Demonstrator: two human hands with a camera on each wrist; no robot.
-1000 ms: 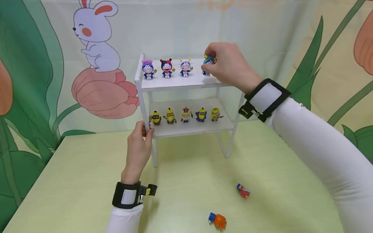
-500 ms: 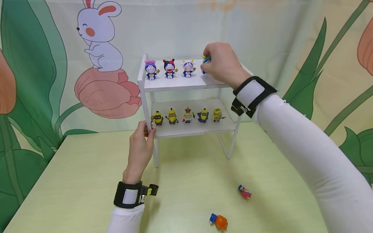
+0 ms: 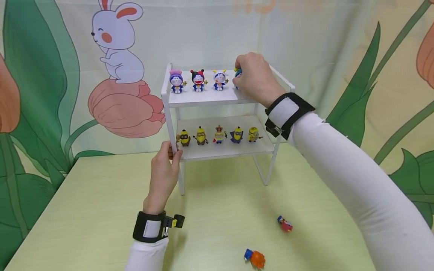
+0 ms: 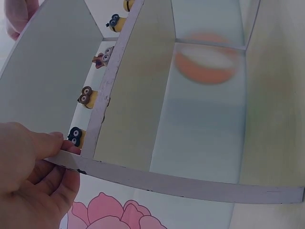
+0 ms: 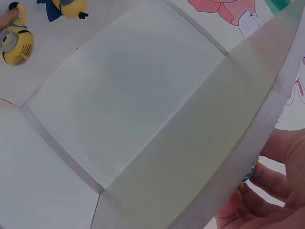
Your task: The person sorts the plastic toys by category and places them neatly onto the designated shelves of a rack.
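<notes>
A white two-tier shelf rack (image 3: 217, 154) stands on the table. My left hand (image 3: 162, 171) grips its front left post beside the lower board; the left wrist view shows thumb and fingers around the white frame (image 4: 143, 180). Over the upper board, my right hand (image 3: 259, 79) pinches a small Doraemon figurine (image 3: 238, 72) in a teal hat, mostly hidden behind the fingers. To its left stand three more Doraemon figurines, in a horned hat (image 3: 219, 80), a red-and-black hat (image 3: 198, 80) and a purple hat (image 3: 177, 82). In the right wrist view the held figurine (image 5: 249, 173) peeks past the board's edge.
Several yellow Minion figurines (image 3: 219, 134) stand in a row on the lower board. Lying on the table (image 3: 101, 210) in front are a red-and-blue figurine (image 3: 285, 224) and an orange-and-blue one (image 3: 255, 258). A printed curtain (image 3: 305, 45) hangs behind the rack.
My right hand has shifted slightly left along the upper board with the teal-hatted figurine, toward the horned-hat one. The left hand keeps its grip on the post. The head view has shifted a little.
</notes>
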